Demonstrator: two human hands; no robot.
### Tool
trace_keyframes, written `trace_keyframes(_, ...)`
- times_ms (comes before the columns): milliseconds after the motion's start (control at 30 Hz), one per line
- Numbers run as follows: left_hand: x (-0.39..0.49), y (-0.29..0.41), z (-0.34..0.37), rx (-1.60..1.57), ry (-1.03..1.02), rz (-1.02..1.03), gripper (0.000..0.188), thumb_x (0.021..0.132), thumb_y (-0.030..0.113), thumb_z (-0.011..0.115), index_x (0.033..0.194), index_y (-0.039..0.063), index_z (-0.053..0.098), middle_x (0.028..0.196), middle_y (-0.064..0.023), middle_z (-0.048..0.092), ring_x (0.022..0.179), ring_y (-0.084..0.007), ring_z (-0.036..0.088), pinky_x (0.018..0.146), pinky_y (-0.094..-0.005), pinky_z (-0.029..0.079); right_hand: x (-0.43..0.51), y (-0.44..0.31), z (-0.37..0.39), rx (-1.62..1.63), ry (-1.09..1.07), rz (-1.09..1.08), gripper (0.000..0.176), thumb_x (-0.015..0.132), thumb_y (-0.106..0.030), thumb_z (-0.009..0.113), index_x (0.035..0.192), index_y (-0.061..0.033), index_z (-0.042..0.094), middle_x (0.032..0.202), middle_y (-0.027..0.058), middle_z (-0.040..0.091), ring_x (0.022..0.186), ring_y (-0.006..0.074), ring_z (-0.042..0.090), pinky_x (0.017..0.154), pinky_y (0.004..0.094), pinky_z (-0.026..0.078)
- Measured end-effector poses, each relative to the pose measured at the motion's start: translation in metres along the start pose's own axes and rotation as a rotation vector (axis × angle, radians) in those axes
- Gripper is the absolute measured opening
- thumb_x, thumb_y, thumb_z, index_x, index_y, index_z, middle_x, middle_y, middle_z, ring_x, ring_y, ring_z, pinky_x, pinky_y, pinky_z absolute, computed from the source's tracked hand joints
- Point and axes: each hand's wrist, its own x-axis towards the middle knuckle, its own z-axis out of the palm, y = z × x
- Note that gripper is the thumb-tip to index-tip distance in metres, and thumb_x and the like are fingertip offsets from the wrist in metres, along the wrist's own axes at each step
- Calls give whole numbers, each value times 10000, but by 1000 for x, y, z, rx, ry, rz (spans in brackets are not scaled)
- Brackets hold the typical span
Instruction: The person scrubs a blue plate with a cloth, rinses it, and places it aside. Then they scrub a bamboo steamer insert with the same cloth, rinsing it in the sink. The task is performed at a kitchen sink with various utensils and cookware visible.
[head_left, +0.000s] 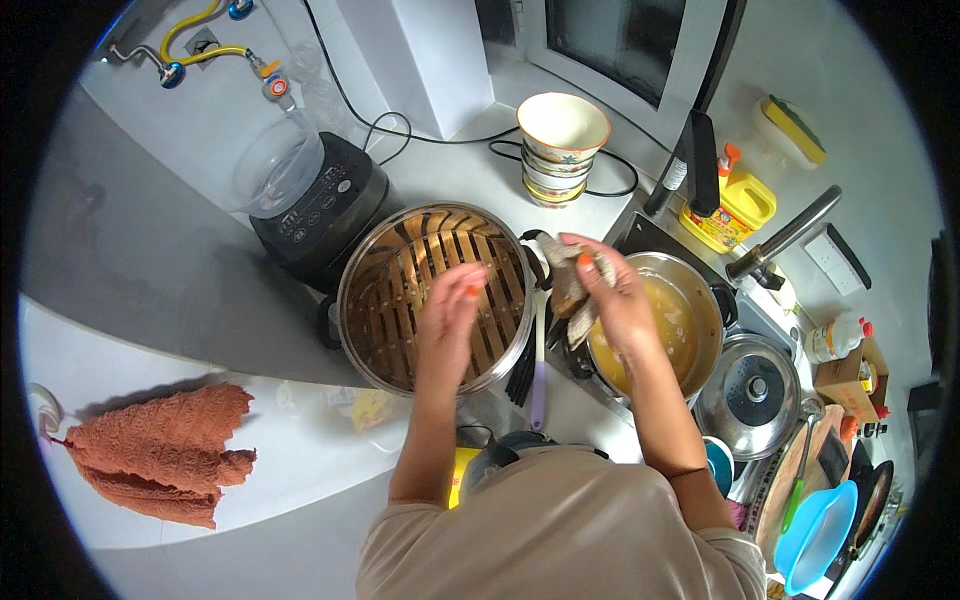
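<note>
My left hand (453, 296) hovers over a round metal steamer pot (358, 247), its fingers loosely bent and nothing seen in them. Slats of a wooden steaming rack (480, 270) line the inside of that pot. In my right hand (619, 300) is a bunched beige cloth (564, 274), pinched between thumb and fingers. It hangs between the steamer and a second metal pot (711, 360) that sits in the sink area. Cloudy yellowish liquid (675, 315) with pale foam fills part of this second pot, partly hidden by my right forearm.
Stacked patterned bowls (564, 135) stand near the window. A black appliance (326, 210) carries a clear plastic container (279, 165). To the right are a faucet (787, 232), a yellow detergent jug (727, 214), a metal lid (746, 405) and a blue basin (817, 532). A rust-colored towel (161, 454) hangs left.
</note>
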Motion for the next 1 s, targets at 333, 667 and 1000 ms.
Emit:
trace_keyframes(333, -55, -51, -87, 384, 551, 184, 383, 976, 255, 587, 1266, 13, 521, 1245, -124, 544, 1153, -216, 525, 1027, -334, 371, -24, 21, 60, -821, -396, -498, 300, 850, -83, 632, 1148, -56, 633, 1082, 139, 652, 1047, 334, 603, 947, 411, 445)
trace_keyframes(667, -66, -70, -95, 392, 674, 62, 637, 919, 198, 648, 1427, 13, 313, 1417, -181, 332, 1315, -286, 358, 1117, -391, 267, -46, 48, 65, -1147, -721, -645, 292, 756, -220, 705, 1029, -120, 677, 999, 38, 664, 1052, 243, 599, 986, 396, 388)
trace_keyframes(1000, -65, -61, -91, -13, 704, -38, 768, 919, 100, 617, 1490, 22, 110, 1519, -166, 235, 1379, -274, 295, 1152, -372, 217, -44, 79, 59, -1074, -608, -852, 152, 751, -113, 593, 872, -142, 681, 908, -1, 622, 995, 180, 576, 1041, 385, 359)
